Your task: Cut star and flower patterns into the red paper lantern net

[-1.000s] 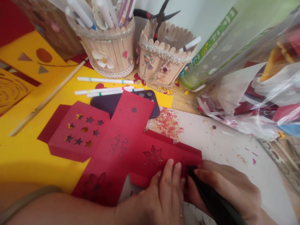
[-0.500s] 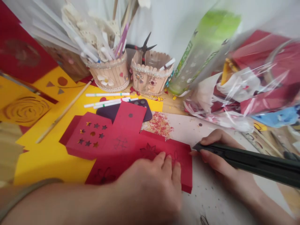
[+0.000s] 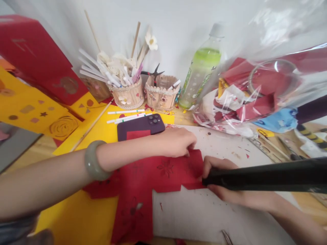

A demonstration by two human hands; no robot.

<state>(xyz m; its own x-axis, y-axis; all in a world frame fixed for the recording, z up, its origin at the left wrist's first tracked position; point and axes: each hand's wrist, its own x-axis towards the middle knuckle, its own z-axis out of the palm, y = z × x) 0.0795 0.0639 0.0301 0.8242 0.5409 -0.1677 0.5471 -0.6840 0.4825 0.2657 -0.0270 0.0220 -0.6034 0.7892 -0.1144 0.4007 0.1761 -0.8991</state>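
A folded red card cut-out point(image 3: 163, 177), with flower shapes drawn or cut into it, lies on a yellow sheet and a pale work board. My left hand point(image 3: 181, 141) reaches across to its far right edge, fingers curled down and closed on the card; the fingertips are partly hidden. A grey-green bangle point(image 3: 95, 160) circles that wrist. In my right hand point(image 3: 222, 170) is a dark utility knife point(image 3: 265, 175), held near its front end at the card's right edge. The blade's tip cannot be made out.
Behind stand a popsicle-stick basket of pens point(image 3: 129, 95), another with pliers point(image 3: 162, 95) and a green-capped-looking drink bottle point(image 3: 201, 75). A purple phone point(image 3: 140, 126) and several white pens lie nearby. A clear bag of scraps point(image 3: 245, 98) sits right, a red-and-yellow paper construction point(image 3: 46, 61) left.
The red card has been turned around on the board. My left hand has gone from lying on the card to gripping its far edge. My view has tilted upward.
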